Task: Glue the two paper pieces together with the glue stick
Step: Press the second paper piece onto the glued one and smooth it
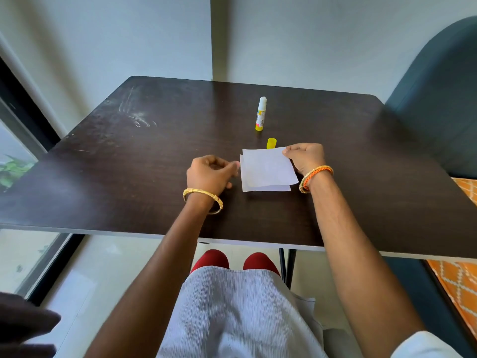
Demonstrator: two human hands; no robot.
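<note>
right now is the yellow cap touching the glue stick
Apart. The head view shows bare dark table between the upright glue stick and the yellow cap, which sits nearer the papers.

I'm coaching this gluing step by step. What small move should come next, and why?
Probably lower the top paper onto the bottom paper and press it flat. The right hand pinches its far corner, the sheets nearly overlap, and the glue stick stands uncapped, set aside.

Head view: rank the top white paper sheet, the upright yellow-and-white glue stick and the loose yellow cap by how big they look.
1. Top white paper sheet, clearly largest.
2. Upright yellow-and-white glue stick, though it stands farther from the camera.
3. Loose yellow cap, smallest; the paper's far edge partly hides it.
</note>
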